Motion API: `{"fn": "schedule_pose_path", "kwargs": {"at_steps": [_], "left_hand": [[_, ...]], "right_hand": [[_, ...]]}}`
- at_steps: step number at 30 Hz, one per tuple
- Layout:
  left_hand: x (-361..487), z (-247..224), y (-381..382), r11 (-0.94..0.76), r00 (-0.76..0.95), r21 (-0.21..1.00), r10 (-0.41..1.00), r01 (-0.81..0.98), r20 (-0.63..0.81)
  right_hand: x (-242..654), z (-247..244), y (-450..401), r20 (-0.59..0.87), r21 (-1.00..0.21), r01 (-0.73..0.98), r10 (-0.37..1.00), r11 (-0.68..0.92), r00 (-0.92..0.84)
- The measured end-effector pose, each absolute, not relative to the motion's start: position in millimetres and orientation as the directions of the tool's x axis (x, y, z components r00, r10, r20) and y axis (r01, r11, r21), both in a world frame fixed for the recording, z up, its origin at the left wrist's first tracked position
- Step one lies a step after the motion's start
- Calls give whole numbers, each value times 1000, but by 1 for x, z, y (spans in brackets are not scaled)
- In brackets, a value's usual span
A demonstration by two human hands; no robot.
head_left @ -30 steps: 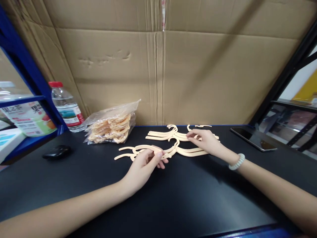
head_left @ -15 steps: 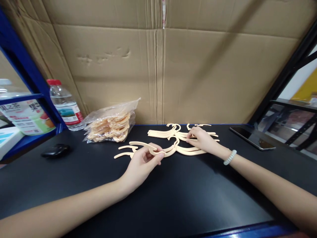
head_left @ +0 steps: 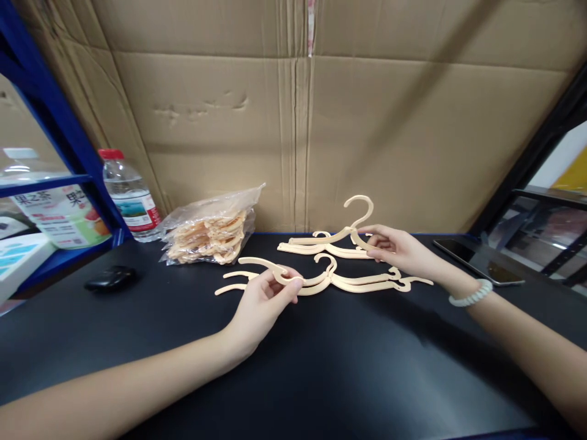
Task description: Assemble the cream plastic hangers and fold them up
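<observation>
My left hand (head_left: 263, 305) is closed in a pinch on a short curved hanger arm piece (head_left: 259, 261), cream in colour, whose free end points left. My right hand (head_left: 397, 247) grips the right side of a cream clothes hanger (head_left: 360, 214), lifted and tilted with its hook up. Beneath that one, another hanger (head_left: 302, 249) lies flat toward the back. Closer to me, stacked hangers (head_left: 362, 287) lie behind and right of my left hand, with hooked arm pieces at their ends. My left fingers partly hide them.
A clear plastic bag (head_left: 208, 229) of cream hanger parts stands at the back left, with a water bottle (head_left: 132, 198) behind it. A black mouse (head_left: 110, 278) lies farther left, and a phone (head_left: 477, 261) on the right. Cardboard (head_left: 220, 140) walls the back of the black table (head_left: 321, 366).
My right hand has lifted a hanger off the rear stack and moved right and slightly up with it. My left hand has stayed nearly in place, still pinching the arm piece.
</observation>
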State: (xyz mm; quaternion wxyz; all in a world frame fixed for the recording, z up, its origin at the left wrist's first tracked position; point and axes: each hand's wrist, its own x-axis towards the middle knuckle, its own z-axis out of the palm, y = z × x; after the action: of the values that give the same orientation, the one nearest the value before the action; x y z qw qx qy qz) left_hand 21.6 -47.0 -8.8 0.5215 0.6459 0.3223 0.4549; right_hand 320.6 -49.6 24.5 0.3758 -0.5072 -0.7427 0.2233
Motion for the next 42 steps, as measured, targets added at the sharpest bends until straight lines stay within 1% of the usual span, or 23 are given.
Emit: {"fn": "schedule_pose_path", "kwargs": {"at_steps": [2,4,8,10,14,18,22,27,32,38,42], "left_hand": [[21,-12,-45,-252,334,959,899,-130,282],[19,-15,-43,-268,280,939,904,-215,322],[19,-16,-42,-264,214,899,912,-349,351],[20,-15,-43,-237,218,890,915,-390,339],[22,-12,-45,-164,287,880,905,-445,314],[22,-12,-46,-104,352,879,890,-466,291],[21,-11,-48,-85,386,876,874,-474,294],[21,-11,-49,-69,420,880,859,-469,292],[21,-14,-47,-49,411,898,877,-437,248],[21,-13,-44,-23,366,904,909,-428,196],[22,-12,-45,-4,379,899,906,-437,189]], "right_hand": [[323,33,-54,269,-693,612,924,381,-271],[325,39,-57,231,-680,630,925,375,-301],[330,42,-59,215,-721,591,928,361,-305],[331,41,-59,196,-739,579,932,344,-304],[328,39,-59,167,-726,595,928,345,-334],[325,39,-60,140,-732,602,935,319,-325],[324,41,-61,153,-714,625,942,314,-299],[324,43,-62,137,-684,647,930,337,-340],[324,43,-62,155,-672,633,909,384,-387],[322,40,-62,200,-689,609,911,393,-360],[321,37,-60,204,-693,601,908,398,-366]]}}
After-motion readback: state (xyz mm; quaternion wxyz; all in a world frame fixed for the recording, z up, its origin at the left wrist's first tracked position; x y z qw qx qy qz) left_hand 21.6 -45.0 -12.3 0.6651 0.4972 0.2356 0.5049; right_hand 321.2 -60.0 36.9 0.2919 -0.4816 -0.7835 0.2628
